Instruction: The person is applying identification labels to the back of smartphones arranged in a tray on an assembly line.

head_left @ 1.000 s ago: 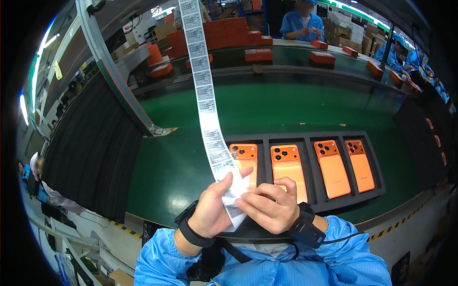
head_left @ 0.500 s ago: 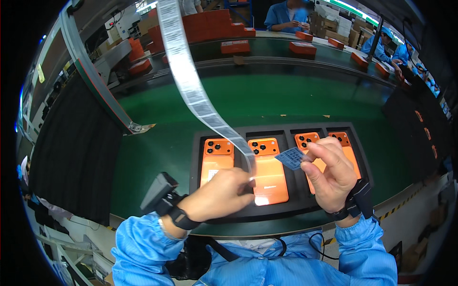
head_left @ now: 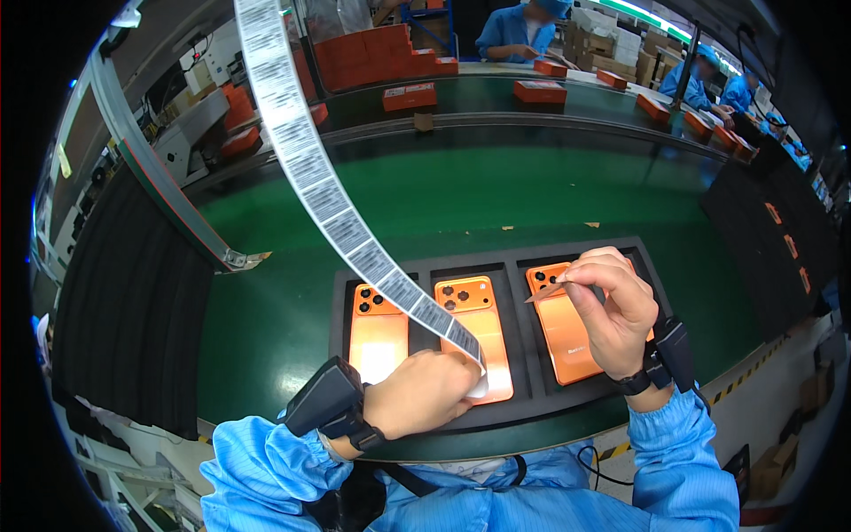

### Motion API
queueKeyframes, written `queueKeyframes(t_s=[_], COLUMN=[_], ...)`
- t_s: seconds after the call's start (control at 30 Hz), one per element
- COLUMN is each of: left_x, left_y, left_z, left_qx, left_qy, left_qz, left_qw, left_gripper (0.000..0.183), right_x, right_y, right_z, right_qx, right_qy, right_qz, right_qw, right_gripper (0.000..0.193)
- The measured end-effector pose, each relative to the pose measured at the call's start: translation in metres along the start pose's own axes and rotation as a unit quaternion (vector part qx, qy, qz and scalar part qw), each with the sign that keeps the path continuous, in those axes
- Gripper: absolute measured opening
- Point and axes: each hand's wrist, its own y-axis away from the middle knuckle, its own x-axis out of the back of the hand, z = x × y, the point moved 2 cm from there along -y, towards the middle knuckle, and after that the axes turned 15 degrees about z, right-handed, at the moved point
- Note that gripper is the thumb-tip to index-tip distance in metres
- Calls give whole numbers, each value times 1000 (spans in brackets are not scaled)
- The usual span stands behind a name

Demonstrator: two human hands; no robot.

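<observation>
My left hand [head_left: 424, 390] is closed on the lower end of a long strip of white barcode labels [head_left: 310, 182], low over the second orange phone [head_left: 494, 332]. A white label end shows by its fingertips. My right hand [head_left: 613, 310] pinches a small thin sheet [head_left: 544, 293] between thumb and forefinger. The sheet is turned nearly edge-on, above the camera end of the third orange phone [head_left: 572, 341]. The first orange phone [head_left: 379, 332] lies at the left, camera end away from me. All rest in a black compartment tray [head_left: 529, 359]; my right hand mostly hides the fourth.
The tray lies on a green work surface [head_left: 372, 177]. Beyond it runs a conveyor [head_left: 470, 96] with several orange boxes [head_left: 539, 91], and people in blue work there. A metal post [head_left: 168, 191] and a black curtain [head_left: 133, 310] stand at the left.
The strip's end has moved slightly right and down with my left hand, its labels now facing me. The sheet in my right hand has turned from face-on to nearly edge-on. The whole view has shifted.
</observation>
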Motion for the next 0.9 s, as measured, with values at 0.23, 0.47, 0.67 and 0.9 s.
queueKeyframes(t_s=[0.23,0.47,0.67,0.9], left_x=[2,-2,2,-4], left_y=[7,-1,-3,-3], left_z=[11,11,20,5], left_qx=[-49,-74,-98,-100], left_qy=[-43,-167,-222,-107], left_qz=[45,18,13,-50], left_qw=[997,983,970,988], left_gripper=[25,16,16,12], right_x=[-16,-24,-22,-23], right_y=[18,34,37,40], right_z=[29,48,52,54], right_qx=[-109,-229,-264,-357], right_qy=[-22,-49,-72,-138], right_qz=[2,-6,3,8], right_qw=[994,972,962,924], right_gripper=[8,7,8,10])
